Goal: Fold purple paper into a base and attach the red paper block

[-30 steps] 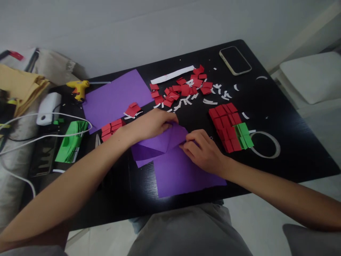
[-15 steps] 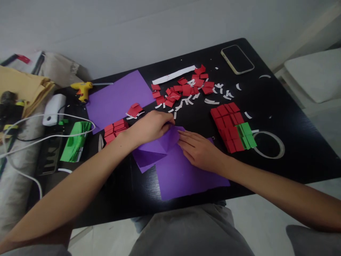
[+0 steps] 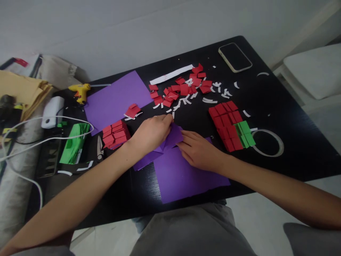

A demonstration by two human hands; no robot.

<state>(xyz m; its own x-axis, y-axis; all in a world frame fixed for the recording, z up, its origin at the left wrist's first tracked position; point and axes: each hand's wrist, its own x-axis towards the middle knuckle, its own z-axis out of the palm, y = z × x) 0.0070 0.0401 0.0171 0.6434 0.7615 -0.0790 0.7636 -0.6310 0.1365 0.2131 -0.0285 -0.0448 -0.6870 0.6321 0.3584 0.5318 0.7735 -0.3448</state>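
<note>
While the black table (image 3: 293,142) carries it near its front edge, our purple paper (image 3: 183,174) looks light, thin and easily creased. We pin it flat with our right hand (image 3: 198,151); our left hand (image 3: 153,133) pinches its raised folded corner, the best hold.

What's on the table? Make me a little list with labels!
Left hand: pinching a folded flap of the purple paper
Right hand: flat on the purple paper
Table: black
Red squares: laid in rows, right of the hands
Green pieces: beside the red squares
Glue gun: yellow, far left
Phone: far corner, face up
</note>
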